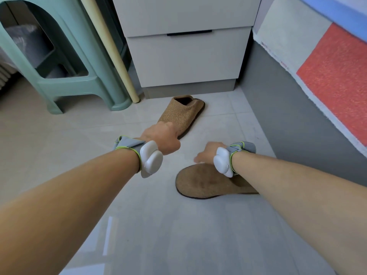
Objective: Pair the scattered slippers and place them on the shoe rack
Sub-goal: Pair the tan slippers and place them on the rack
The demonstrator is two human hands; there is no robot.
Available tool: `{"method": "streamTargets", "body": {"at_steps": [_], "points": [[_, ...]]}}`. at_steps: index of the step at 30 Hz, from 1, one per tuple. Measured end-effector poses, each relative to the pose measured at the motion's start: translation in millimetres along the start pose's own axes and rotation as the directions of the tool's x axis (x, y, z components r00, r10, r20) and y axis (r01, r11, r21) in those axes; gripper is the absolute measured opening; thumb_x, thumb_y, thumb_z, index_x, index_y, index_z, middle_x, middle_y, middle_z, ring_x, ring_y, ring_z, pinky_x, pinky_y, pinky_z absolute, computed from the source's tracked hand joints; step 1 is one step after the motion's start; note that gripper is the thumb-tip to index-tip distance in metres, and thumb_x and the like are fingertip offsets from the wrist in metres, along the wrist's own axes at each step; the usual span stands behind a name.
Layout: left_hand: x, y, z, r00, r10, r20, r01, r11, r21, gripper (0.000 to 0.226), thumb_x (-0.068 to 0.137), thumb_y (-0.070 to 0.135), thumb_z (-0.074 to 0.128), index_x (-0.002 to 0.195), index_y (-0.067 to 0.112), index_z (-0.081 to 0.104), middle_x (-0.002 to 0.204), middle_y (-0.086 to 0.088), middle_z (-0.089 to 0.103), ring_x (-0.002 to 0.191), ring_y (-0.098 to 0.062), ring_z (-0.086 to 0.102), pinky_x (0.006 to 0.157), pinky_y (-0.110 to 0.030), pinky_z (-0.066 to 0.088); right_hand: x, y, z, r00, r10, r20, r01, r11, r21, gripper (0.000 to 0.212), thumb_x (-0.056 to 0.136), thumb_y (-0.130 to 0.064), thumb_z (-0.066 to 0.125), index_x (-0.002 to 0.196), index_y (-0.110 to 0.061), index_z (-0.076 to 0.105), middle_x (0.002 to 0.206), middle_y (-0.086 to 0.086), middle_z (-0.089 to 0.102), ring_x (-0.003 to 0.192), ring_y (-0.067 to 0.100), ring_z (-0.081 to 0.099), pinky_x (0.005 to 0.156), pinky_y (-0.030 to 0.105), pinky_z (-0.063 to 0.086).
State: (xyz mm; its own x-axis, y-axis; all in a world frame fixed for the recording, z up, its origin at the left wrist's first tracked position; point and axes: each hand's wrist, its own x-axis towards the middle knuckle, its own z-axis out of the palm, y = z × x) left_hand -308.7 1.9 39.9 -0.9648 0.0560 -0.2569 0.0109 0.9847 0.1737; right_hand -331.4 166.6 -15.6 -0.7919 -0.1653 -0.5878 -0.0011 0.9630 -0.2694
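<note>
Both forearms fill my view, each with a white tracker strapped at the wrist. I see my left hand (160, 136) curled over the toe of the far slipper (181, 114), which lies upright on the floor (59, 135) just before the white drawers (186, 56); whether it grips, I cannot tell. My right hand (208, 152) hangs loosely open, holding nothing, above the near slipper (202, 183), which lies sole-up. Small red print runs along the bedding's edge (278, 58), unreadable.
</note>
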Motion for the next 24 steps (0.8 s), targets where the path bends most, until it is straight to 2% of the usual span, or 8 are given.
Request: {"method": "streamTargets", "body": {"at_steps": [4, 8, 11, 13, 16, 19, 22, 24], "points": [[-1.1, -3.9, -1.4, 1.0, -0.002, 0.009, 0.002, 1.0, -0.007, 0.02, 0.08, 0.012, 0.047, 0.09, 0.012, 0.063, 0.089, -0.01, 0.065, 0.079, -0.029, 0.064, 0.069, -0.039, 0.058, 9.4, -15.0, -5.4, 0.959, -0.013, -0.284, 0.086, 0.966, 0.245, 0.032, 0.082, -0.027, 0.059, 0.108, -0.007, 0.056, 0.117, 0.015, 0.057, 0.105, 0.034, 0.058, 0.075, 0.031, 0.042], [-5.4, -2.6, 1.4, 0.998, 0.014, 0.063, -0.014, 1.0, -0.008, 0.02, 0.089, 0.021, 0.046, 0.096, 0.011, 0.062, 0.09, -0.01, 0.065, 0.083, -0.029, 0.064, 0.07, -0.038, 0.055, -0.2, -32.2, -4.5, 0.986, 0.006, -0.166, 0.023, 0.984, 0.176, 0.018, 0.089, -0.026, 0.056, 0.093, -0.008, 0.057, 0.111, 0.014, 0.062, 0.11, 0.035, 0.061, 0.082, 0.031, 0.047], [-5.6, -6.8, 6.7, 0.982, 0.035, 0.188, -0.041, 0.999, 0.024, 0.023, 0.088, 0.019, 0.052, 0.107, 0.011, 0.061, 0.103, -0.01, 0.065, 0.092, -0.027, 0.064, 0.079, -0.038, 0.056, 6.8, -50.5, 0.3, 0.991, -0.107, 0.077, 0.079, 0.95, 0.301, 0.035, 0.097, -0.01, 0.044, 0.063, -0.014, 0.037, 0.119, 0.026, 0.061, 0.113, 0.037, 0.059, 0.061, 0.019, 0.043], [-3.8, -13.2, 14.2, 0.973, 0.056, 0.224, -0.06, 0.998, 0.011, 0.029, 0.083, 0.023, 0.059, 0.109, 0.014, 0.051, 0.11, -0.005, 0.058, 0.093, -0.024, 0.06, 0.082, -0.04, 0.054, 14.0, -59.7, 0.5, 0.976, -0.179, 0.127, 0.082, 0.833, 0.547, 0.034, 0.098, -0.003, 0.04, 0.065, -0.012, 0.04, 0.092, 0.022, 0.063, 0.086, 0.029, 0.064, 0.046, 0.012, 0.041], [-4.4, -23.4, 22.5, 0.978, 0.109, 0.178, -0.106, 0.994, -0.024, 0.052, 0.077, 0.025, 0.066, 0.122, 0.023, 0.039, 0.119, 0.007, 0.049, 0.09, -0.022, 0.06, 0.078, -0.041, 0.055, 32.7, -62.6, 0.9, 0.997, -0.072, -0.013, 0.056, 0.647, 0.76, 0.025, 0.094, -0.001, 0.046, 0.07, -0.004, 0.055, 0.047, 0.003, 0.066, 0.045, 0.015, 0.064, 0.046, 0.023, 0.054], [-1.3, -32.9, 31.2, 0.952, 0.162, 0.26, -0.177, 0.984, 0.037, 0.058, 0.078, 0.03, 0.065, 0.132, 0.032, 0.043, 0.128, 0.011, 0.051, 0.107, -0.02, 0.055, 0.086, -0.039, 0.053, 55.8, -59.4, -3.4, 0.97, 0.059, -0.236, 0.14, 0.656, 0.741, 0.02, 0.081, -0.003, 0.05, 0.082, 0.001, 0.069, 0.073, 0.015, 0.075, 0.065, 0.028, 0.074, 0.069, 0.038, 0.062], [4.7, -39.3, 42.3, 0.922, 0.168, 0.348, -0.263, 0.932, 0.248, 0.017, 0.083, 0.031, 0.059, 0.098, 0.024, 0.059, 0.116, 0.007, 0.056, 0.104, -0.022, 0.055, 0.082, -0.039, 0.053, 66.4, -57.4, -13.7, 0.916, 0.062, -0.396, 0.187, 0.809, 0.557, 0.027, 0.08, -0.008, 0.047, 0.093, -0.005, 0.07, 0.098, 0.014, 0.072, 0.092, 0.034, 0.068, 0.085, 0.041, 0.056], [5.2, -47.3, 44.2, 0.92, 0.116, 0.374, -0.251, 0.908, 0.336, 0.017, 0.086, 0.033, 0.055, 0.096, 0.02, 0.061, 0.112, 0.005, 0.054, 0.095, -0.023, 0.057, 0.076, -0.036, 0.051, 77.0, -62.1, -18.2, 0.883, 0.024, -0.469, 0.195, 0.89, 0.413, 0.031, 0.084, -0.01, 0.049, 0.111, -0.007, 0.064, 0.122, 0.013, 0.06, 0.107, 0.036, 0.059, 0.092, 0.039, 0.051]]}}
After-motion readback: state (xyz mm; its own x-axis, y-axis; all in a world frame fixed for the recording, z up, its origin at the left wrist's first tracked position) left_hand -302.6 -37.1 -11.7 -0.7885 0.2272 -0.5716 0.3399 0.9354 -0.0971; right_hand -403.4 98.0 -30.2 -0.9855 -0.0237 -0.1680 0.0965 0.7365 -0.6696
